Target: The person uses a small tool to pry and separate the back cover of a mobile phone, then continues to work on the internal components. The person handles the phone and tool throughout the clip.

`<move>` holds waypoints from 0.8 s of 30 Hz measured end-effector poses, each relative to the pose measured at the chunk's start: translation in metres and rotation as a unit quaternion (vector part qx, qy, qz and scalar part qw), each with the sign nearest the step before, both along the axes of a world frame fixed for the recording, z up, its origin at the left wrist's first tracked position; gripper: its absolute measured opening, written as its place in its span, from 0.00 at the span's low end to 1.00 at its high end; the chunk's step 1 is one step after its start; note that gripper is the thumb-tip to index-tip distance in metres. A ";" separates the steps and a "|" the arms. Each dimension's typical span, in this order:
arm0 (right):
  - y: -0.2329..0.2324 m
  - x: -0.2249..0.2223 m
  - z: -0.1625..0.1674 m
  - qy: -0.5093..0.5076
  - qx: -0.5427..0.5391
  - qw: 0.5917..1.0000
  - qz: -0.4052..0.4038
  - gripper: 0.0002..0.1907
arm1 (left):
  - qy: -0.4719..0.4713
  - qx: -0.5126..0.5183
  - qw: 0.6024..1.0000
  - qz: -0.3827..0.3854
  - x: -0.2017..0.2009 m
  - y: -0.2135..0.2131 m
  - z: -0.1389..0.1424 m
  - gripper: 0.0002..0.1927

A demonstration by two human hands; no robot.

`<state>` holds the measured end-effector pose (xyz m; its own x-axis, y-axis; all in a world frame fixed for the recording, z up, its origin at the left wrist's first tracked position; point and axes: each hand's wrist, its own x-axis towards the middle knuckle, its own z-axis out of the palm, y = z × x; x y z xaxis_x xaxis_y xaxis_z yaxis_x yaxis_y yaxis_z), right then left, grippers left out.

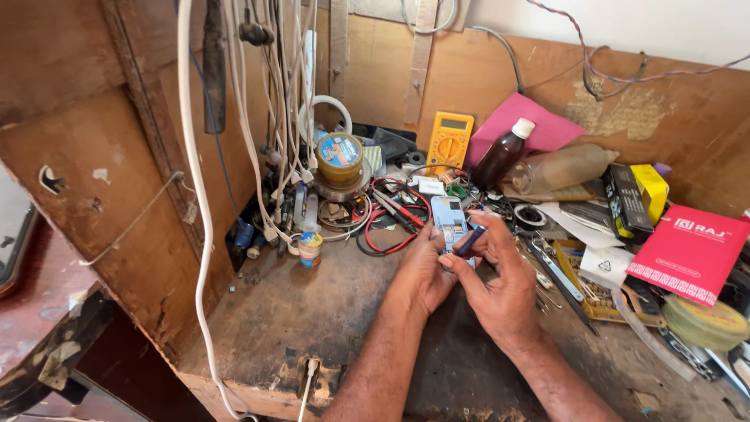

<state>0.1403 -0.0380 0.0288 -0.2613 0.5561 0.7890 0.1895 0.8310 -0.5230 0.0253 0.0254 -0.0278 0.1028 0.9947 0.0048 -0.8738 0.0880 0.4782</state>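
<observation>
Pale blue phone body [448, 220] sits propped above the worn table [312, 312], left hand [426, 270] cupping it, fingers curled around. Right hand [500, 281] pinches a dark small tool [469, 242] against it. Best kept steady, light pressure, no slipping.

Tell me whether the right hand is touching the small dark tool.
Touching. The head view shows the right hand with its fingertips pinching the small dark tool.

Left hand [426, 270] holds a pale-blue phone [448, 221]; right hand [500, 285] pinches a dark tool [469, 242].
</observation>
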 end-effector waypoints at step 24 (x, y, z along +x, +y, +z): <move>0.003 -0.001 0.002 0.008 -0.022 0.999 -0.024 0.31 | 0.000 0.042 0.999 0.001 0.000 -0.005 0.001 0.19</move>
